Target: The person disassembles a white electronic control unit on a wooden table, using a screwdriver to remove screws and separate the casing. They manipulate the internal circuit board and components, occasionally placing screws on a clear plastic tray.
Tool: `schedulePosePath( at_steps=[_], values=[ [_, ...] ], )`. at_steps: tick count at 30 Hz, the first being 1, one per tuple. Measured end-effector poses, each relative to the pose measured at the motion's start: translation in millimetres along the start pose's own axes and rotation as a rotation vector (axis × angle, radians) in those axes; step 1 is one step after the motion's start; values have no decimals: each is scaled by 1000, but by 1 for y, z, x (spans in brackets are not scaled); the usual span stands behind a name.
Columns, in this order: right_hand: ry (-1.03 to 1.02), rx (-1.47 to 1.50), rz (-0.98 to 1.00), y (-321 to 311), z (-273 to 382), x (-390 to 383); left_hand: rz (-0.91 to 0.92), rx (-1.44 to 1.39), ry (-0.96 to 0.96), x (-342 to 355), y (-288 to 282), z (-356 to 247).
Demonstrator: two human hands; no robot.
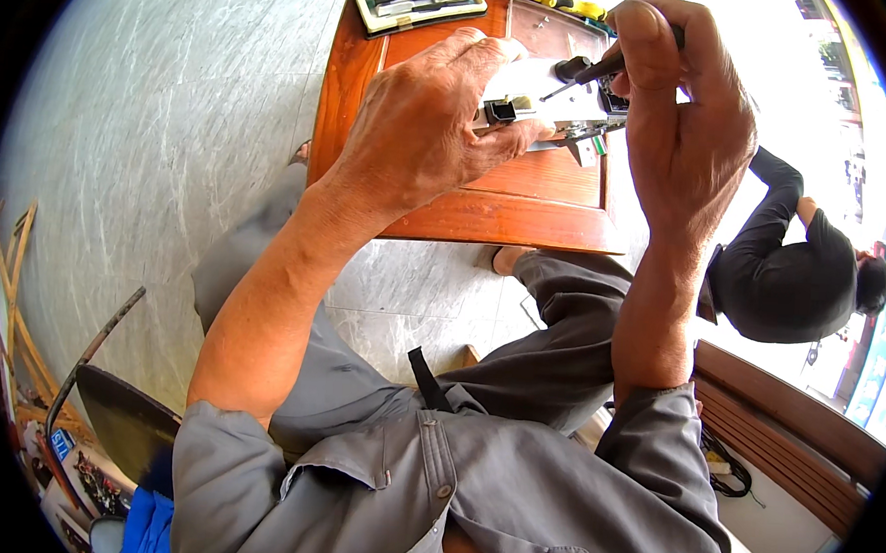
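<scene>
My left hand [421,125] grips the left side of a small white device [577,105] with black and metal parts, holding it over the wooden table; its kind cannot be made out. A square black socket-like part [500,111] shows beside my left thumb and fingers. On the right, my right hand [686,129] is closed round the dark handle of a thin screwdriver [602,71]. Its shaft slants down to the left, with the tip at the white face of the device. Whether the tip sits in a screw is too small to tell.
An open case of small screwdrivers [417,3] lies at the table's far left. Behind the device are a clear plastic tray [536,26] and a yellow-handled screwdriver [574,4]. The reddish table [516,220] ends before my knees. A person in black [794,270] is at the right.
</scene>
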State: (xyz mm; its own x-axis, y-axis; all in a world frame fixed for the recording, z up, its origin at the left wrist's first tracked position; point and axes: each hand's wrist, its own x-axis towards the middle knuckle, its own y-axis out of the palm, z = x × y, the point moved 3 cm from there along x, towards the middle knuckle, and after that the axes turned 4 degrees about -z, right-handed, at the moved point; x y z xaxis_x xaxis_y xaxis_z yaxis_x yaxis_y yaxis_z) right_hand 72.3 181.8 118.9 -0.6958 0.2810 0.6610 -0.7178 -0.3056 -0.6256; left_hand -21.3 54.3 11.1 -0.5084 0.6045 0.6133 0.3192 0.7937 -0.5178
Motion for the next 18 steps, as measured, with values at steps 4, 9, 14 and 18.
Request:
schedulePosePath(
  at_steps=[4, 9, 14, 18],
  values=[
    [12, 59, -27, 0, 6, 3, -1, -5, -9, 0, -1, -1],
    [320, 514, -97, 19, 9, -1, 7, -27, -38, 1, -5, -4],
    [398, 957, -191, 30, -3, -3, 18, -34, -52, 2, -1, -4],
    [517, 1056, -216, 32, 4, 2, 37, -28, -56, 2, -3, -8]
  ],
)
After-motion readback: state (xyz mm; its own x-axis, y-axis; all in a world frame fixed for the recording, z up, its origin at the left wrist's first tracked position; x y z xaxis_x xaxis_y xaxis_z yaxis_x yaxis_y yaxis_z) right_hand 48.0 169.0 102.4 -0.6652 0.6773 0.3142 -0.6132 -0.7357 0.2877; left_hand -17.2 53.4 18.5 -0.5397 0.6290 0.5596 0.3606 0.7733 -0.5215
